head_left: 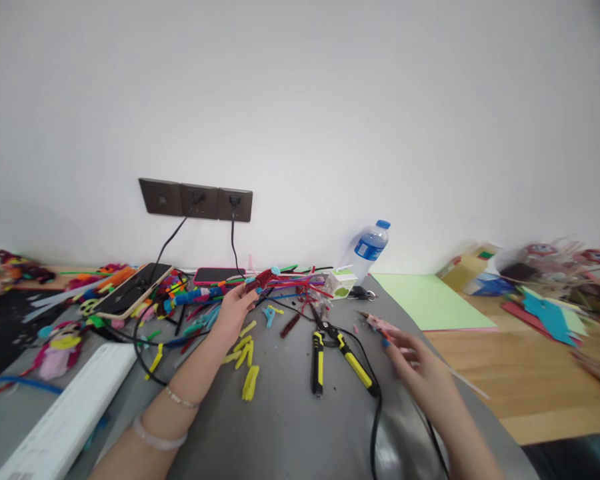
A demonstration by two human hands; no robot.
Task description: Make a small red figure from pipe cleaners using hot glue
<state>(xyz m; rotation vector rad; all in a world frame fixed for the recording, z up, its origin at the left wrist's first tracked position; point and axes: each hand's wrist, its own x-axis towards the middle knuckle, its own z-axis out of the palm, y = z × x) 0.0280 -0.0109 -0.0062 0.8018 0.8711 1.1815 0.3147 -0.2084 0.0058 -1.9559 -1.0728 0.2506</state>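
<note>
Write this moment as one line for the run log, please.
left hand: holds dark-red piece | right hand: holds pink pointed tool | pliers: between hands, on grey table

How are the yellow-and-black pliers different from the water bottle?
The pliers are black and yellow, but the bottle is see-through with a blue cap and label. The pliers lie flat with their handles spread apart, while the bottle stands up. The bottle is by the wall; the pliers are farther from it. Both are on the gray table.
</note>
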